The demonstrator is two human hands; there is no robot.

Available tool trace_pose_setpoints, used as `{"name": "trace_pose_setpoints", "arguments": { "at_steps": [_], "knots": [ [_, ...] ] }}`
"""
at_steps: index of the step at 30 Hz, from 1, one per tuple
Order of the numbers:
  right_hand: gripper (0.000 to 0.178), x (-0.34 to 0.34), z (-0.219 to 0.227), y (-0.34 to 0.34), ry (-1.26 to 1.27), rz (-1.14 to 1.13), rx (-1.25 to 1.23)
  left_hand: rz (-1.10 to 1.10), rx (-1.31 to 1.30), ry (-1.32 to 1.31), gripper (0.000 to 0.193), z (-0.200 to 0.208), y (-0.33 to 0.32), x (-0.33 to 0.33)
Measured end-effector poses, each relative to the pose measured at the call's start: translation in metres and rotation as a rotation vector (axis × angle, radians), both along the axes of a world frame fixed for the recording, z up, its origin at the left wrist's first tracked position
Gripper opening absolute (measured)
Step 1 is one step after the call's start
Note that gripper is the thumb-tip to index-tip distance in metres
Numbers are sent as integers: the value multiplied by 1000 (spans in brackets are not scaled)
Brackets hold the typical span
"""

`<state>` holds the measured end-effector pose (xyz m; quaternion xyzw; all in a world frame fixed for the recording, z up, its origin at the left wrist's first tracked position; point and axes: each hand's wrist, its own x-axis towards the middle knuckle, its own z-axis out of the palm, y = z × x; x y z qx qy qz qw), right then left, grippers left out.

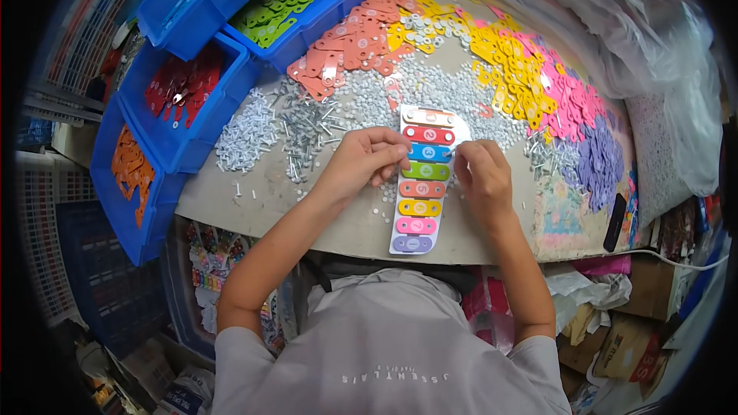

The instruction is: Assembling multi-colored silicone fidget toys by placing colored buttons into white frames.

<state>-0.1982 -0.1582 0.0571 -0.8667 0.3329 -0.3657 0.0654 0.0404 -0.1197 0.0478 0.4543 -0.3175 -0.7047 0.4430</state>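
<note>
A white toy xylophone board (393, 240) lies upright before me at the table's front edge, with a column of coloured bars along it. My left hand (367, 155) is closed in a pinch at the left end of the blue bar (427, 153); what its fingertips hold, if anything, is too small to make out. At that bar's right end, my right hand (484, 177) has thumb and finger pinched over a tiny silvery piece I cannot identify. Above the blue bar sit a red bar (428, 134) and an orange one (429, 117); green (423, 171), coral, yellow, pink and purple bars lie below.
Silver screws (307, 127) and small whitish pieces (377, 96) spread beyond the board. Piles of coral (346, 42), yellow (511, 69), pink (573, 100) and purple bars (602, 161) curve around them. Blue bins (238, 69) stand left. A black object (615, 223) lies right.
</note>
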Motion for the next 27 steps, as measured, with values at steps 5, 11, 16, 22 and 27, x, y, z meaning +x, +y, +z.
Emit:
{"name": "trace_pose_setpoints", "arguments": {
  "at_steps": [5,11,16,22,27],
  "knots": [
    [34,-3,-2,-5,94,53,-88,-5,-15,21,14,-5,-4,-1],
    [33,-9,-4,-11,183,134,-133,-28,0,4,17,-2,-8,-3],
    [28,-6,2,-14,207,193,-157,-60,-12,-2,16,-12,-9,-3],
    [29,-13,1,-12,216,177,-199,-22,-17,-244,46,-17,-15,-6],
    [27,-12,-2,-10,97,-18,-12,-99,68,-194,63,-16,-24,-4]
  ]
}}
